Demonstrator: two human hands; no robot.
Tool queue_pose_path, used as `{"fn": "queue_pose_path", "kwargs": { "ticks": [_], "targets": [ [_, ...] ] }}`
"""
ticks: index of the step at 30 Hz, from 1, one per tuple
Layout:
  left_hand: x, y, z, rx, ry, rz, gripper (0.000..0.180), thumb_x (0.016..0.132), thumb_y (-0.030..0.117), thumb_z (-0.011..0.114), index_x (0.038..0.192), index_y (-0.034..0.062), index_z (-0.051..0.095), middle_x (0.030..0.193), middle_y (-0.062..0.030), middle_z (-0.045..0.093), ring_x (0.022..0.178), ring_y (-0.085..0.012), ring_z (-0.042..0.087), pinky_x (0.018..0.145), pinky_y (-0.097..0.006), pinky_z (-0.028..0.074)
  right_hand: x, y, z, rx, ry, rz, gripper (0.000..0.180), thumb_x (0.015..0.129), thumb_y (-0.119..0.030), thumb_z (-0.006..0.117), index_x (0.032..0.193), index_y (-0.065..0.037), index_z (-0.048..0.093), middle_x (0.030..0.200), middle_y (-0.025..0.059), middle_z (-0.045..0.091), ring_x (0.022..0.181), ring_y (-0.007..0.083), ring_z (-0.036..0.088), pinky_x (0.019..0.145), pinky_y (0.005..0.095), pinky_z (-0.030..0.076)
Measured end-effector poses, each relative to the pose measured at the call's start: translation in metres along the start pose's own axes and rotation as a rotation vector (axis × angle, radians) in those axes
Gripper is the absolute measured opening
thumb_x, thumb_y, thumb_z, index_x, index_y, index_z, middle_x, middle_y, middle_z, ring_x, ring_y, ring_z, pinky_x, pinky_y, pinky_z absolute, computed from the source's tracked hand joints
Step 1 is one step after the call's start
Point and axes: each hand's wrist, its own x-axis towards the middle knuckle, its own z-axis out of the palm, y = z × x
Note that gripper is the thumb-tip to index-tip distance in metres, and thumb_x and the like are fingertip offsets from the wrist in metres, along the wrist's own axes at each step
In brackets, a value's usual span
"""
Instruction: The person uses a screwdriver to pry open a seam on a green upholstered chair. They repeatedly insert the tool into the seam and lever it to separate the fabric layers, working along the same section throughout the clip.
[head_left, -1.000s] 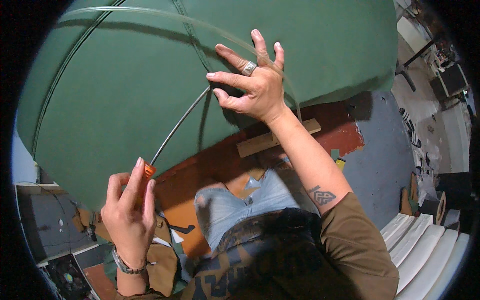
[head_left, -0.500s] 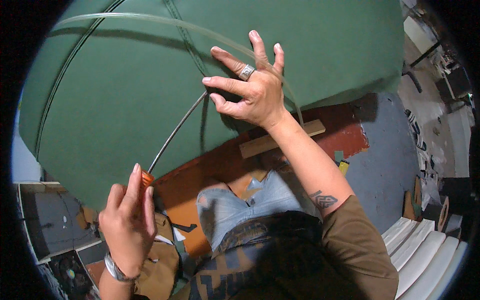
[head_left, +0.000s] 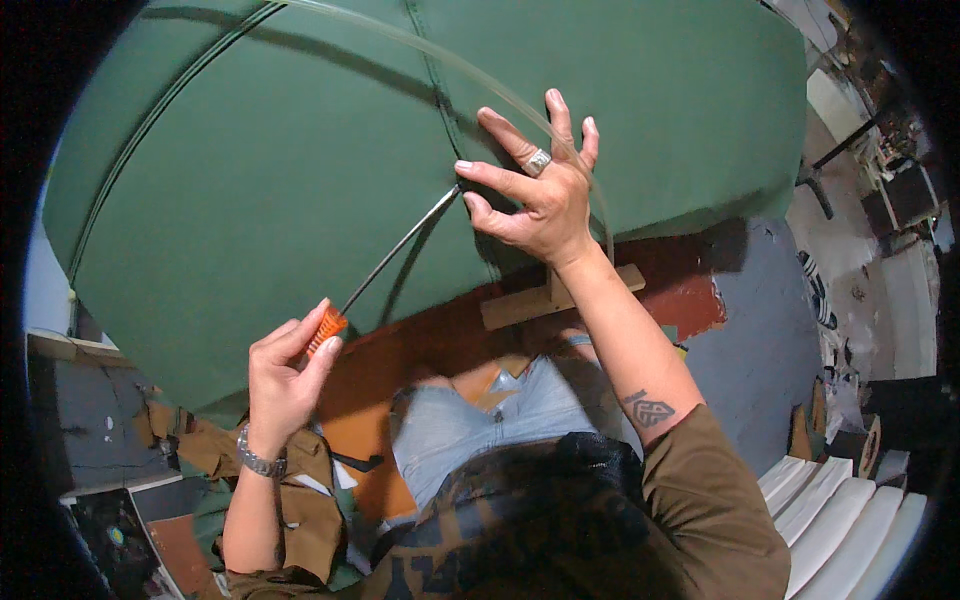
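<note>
Nearest you, your left hand (head_left: pixel 285 375) is closed around the orange handle (head_left: pixel 325 330) of a long thin tool, pinching it between thumb and fingers, with a metal watch (head_left: pixel 258 463) on that wrist. From the handle, the tool's slim metal shaft (head_left: pixel 395 252) runs up and to the right across the green fabric (head_left: pixel 250 180), and its tip reaches the seam just beside your other hand.

Your right hand (head_left: pixel 540 195) is spread wide and pressed flat on the green fabric, fingers fanned apart, a ring (head_left: pixel 539 160) on one of them. It grips nothing; the thumb and forefinger sit right at the point where the shaft meets the cloth. A thin clear tube (head_left: pixel 470 75) arcs over the fabric and passes behind that hand.

Beyond and below the fabric, a wooden strip (head_left: pixel 520 305) lies on the red and grey floor (head_left: pixel 760 320). White slats (head_left: pixel 850 510) lie at your lower right.
</note>
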Motion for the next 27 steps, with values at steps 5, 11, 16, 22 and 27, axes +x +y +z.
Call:
{"fn": "queue_pose_path", "kwargs": {
  "ticks": [5,11,16,22,27],
  "targets": [
    [0.006,-0.016,0.009,0.389,0.292,0.407,0.046,0.088,0.005,0.089,0.133,0.0093,0.079,0.098,-0.0105,0.069,0.079,-0.0245,0.071,0.069,-0.036,0.06,0.001,0.0,-0.002,-0.015,-0.01,-0.012,0.034,0.073,-0.043,0.089,0.107,-0.05,0.086,0.154,-0.016,0.068,0.163,0.0421,0.036,0.131,0.0695,0.009],
    [0.016,-0.019,0.009,0.199,0.289,0.337,0.033,0.085,0.008,0.093,0.116,0.0032,0.083,0.093,-0.0113,0.076,0.074,-0.0223,0.072,0.068,-0.033,0.06,0.0,-0.001,-0.003,-0.031,-0.025,-0.015,0.034,0.074,-0.043,0.09,0.106,-0.049,0.086,0.156,-0.0152,0.067,0.163,0.042,0.035,0.128,0.0732,0.012],
    [0.012,-0.019,0.014,-0.494,-0.152,-0.473,0.026,0.095,0.014,0.087,0.114,-0.0033,0.081,0.091,-0.0016,0.08,0.081,-0.0079,0.07,0.071,-0.026,0.057,0.0,0.0,-0.003,-0.046,-0.024,-0.024,0.033,0.073,-0.043,0.091,0.106,-0.048,0.087,0.156,-0.0137,0.068,0.164,0.0419,0.035,0.127,0.0744,0.014],
    [0.007,-0.026,0.029,0.209,0.295,0.276,0.032,0.09,0.015,0.091,0.118,0.004,0.08,0.095,-0.0082,0.077,0.079,-0.0217,0.074,0.07,-0.033,0.06,0.0,0.0,-0.003,-0.033,-0.038,-0.011,0.034,0.073,-0.044,0.092,0.106,-0.047,0.087,0.154,-0.013,0.069,0.164,0.042,0.035,0.127,0.0753,0.014],
    [0.006,-0.032,0.03,0.371,0.389,0.392,0.04,0.086,0.013,0.092,0.124,0.0082,0.079,0.101,-0.01,0.074,0.083,-0.0275,0.074,0.072,-0.038,0.062,0.0,0.0,-0.003,-0.035,-0.034,-0.019,0.033,0.073,-0.046,0.091,0.106,-0.048,0.087,0.155,-0.0126,0.068,0.163,0.0423,0.035,0.127,0.0758,0.014]
  ]
}}
